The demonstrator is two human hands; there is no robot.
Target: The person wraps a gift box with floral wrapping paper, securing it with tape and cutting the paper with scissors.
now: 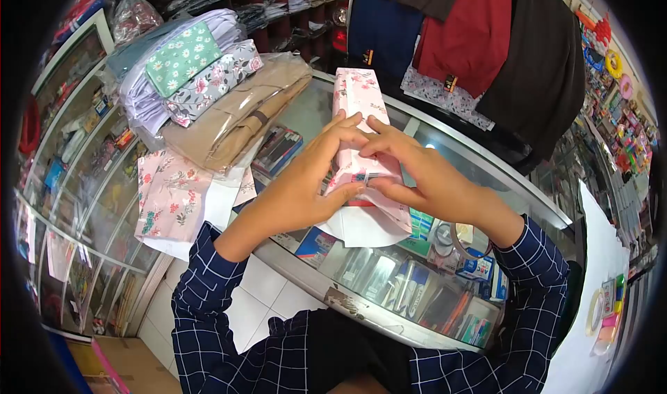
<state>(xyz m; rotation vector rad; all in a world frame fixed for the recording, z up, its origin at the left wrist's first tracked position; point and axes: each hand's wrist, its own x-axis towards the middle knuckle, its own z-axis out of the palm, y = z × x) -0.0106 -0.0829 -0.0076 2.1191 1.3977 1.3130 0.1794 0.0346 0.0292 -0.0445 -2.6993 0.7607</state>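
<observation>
A long box in pink floral paper (359, 95) lies on the glass counter (299, 251), its near end toward me. Both hands are on that near end. My left hand (323, 168) rests on the left side, fingers bent over the top and thumb at the end. From the right, my right hand (410, 168) presses on the top and end, its thumb close to the other thumb. The paper's loose flap, white on its inner side (358, 226), spreads out below the thumbs.
Left of the box are pink floral sheets (174, 199), a bagged brown garment (236, 116) and two wrapped packets, green (182, 59) and grey floral (212, 81). Garments (472, 39) hang behind the counter. A tape roll (467, 240) lies at right.
</observation>
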